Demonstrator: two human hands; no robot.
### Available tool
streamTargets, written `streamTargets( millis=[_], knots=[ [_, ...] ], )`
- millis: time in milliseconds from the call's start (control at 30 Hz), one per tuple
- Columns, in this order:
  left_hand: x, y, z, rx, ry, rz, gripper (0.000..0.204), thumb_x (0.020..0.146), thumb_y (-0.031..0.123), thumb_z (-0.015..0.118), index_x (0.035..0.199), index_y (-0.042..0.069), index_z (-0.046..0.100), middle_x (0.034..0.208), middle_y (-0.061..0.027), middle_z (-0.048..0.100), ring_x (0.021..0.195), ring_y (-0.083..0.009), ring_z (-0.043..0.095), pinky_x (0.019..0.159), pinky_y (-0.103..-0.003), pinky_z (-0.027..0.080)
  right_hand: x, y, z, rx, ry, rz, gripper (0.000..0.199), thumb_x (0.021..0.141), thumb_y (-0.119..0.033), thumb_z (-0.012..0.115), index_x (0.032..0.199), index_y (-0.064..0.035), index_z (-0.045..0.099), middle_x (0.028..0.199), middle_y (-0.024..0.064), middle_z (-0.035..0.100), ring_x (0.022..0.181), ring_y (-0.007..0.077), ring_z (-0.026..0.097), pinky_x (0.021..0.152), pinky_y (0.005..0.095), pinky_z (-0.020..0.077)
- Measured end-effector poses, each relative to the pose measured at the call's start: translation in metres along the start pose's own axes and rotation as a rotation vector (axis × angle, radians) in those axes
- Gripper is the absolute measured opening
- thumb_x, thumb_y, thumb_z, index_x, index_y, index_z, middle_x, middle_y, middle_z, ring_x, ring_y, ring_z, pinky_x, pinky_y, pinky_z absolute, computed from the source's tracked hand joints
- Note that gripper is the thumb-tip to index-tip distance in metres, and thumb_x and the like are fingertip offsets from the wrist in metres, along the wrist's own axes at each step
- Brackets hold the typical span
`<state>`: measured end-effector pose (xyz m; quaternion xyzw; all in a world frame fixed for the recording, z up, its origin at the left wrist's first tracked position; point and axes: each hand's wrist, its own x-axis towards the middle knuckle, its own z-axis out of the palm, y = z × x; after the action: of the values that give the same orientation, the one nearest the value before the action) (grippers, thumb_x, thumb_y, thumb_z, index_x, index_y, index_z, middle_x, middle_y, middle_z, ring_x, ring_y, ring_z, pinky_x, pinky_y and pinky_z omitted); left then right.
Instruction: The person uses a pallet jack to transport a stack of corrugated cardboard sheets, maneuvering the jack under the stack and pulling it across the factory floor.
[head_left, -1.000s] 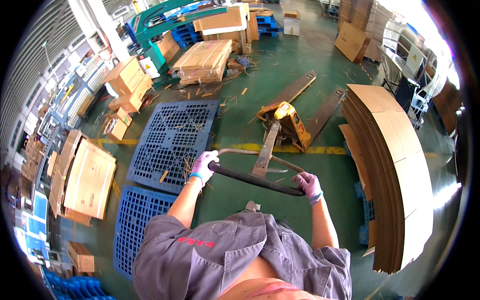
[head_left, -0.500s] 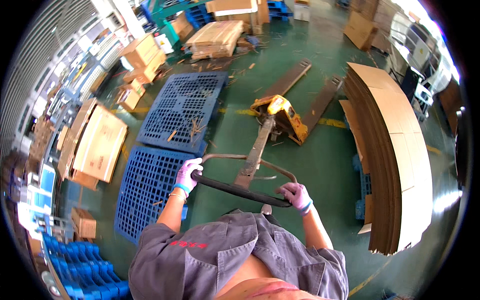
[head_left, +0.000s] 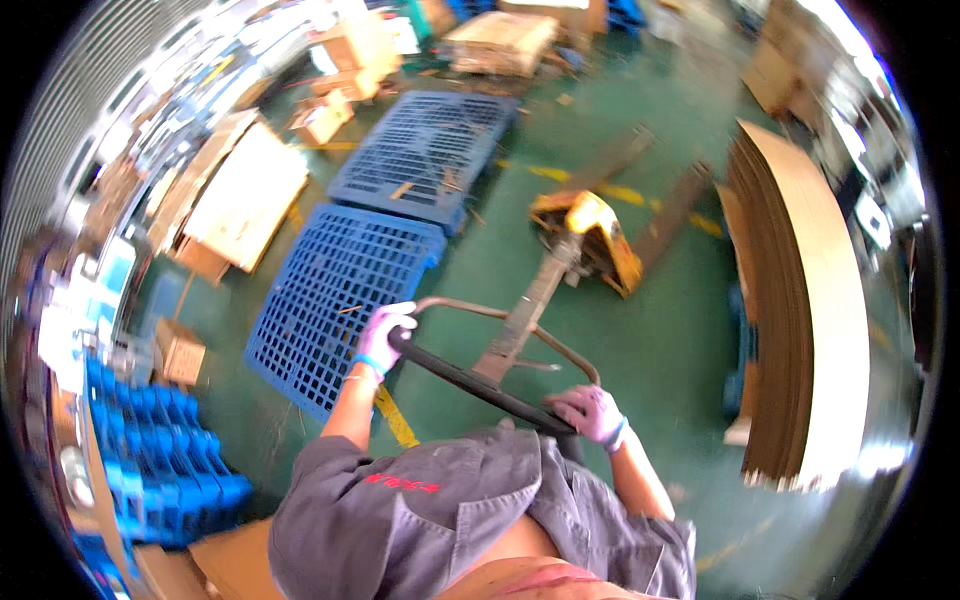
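Your left hand (head_left: 384,338) grips the handle bar (head_left: 460,377) at one end, your right hand (head_left: 590,412) the other. Pallet jack (head_left: 592,216) ahead of both. Blue pallets (head_left: 335,290) just past left hand; cardboard stack (head_left: 785,310) right of right hand, apart.

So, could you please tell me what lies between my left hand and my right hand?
The black handle bar of the yellow pallet jack: it runs from your left hand to your right hand, as the head view shows.

Green floor (head_left: 470,270) — blue pallets (head_left: 345,270), pallet jack (head_left: 590,225)
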<state>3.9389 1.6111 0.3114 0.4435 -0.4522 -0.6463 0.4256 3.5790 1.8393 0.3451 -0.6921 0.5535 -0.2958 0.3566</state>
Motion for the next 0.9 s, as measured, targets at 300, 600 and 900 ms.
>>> streamTargets(
  millis=[300, 600, 900],
  knots=[
    [-0.185, 0.03, -0.01, 0.208, 0.221, -0.025, 0.027, 0.078, 0.017, 0.06, 0.101, 0.004, 0.067, 0.116, -0.0063, 0.063, 0.097, -0.0141, 0.057, 0.081, -0.03, 0.044, -0.126, -0.077, 0.043, 0.156, -0.166, -0.19, 0.046, 0.089, -0.051, 0.062, 0.105, -0.0083, 0.069, 0.091, 0.0138, 0.069, 0.085, 0.0329, 0.066, 0.074, 0.0429, 0.0521],
    [-0.387, 0.045, 0.005, 0.308, 0.331, -0.039, 0.026, 0.079, 0.018, 0.059, 0.101, 0.006, 0.066, 0.124, -0.0052, 0.059, 0.117, -0.0196, 0.052, 0.093, -0.033, 0.038, -0.269, -0.152, 0.044, 0.044, -0.207, -0.123, 0.039, 0.076, -0.048, 0.068, 0.083, -0.0094, 0.067, 0.076, 0.0119, 0.066, 0.073, 0.0332, 0.065, 0.066, 0.0445, 0.0505],
    [-0.494, 0.076, 0.027, 0.376, 0.323, 0.121, 0.03, 0.081, 0.024, 0.058, 0.102, 0.005, 0.068, 0.122, -0.0044, 0.061, 0.11, -0.0175, 0.056, 0.086, -0.03, 0.039, -0.345, -0.2, 0.028, 0.115, 0.016, -0.341, 0.037, 0.08, -0.047, 0.067, 0.076, -0.0102, 0.066, 0.07, 0.0103, 0.065, 0.07, 0.0329, 0.064, 0.061, 0.0441, 0.0496]
  ],
)
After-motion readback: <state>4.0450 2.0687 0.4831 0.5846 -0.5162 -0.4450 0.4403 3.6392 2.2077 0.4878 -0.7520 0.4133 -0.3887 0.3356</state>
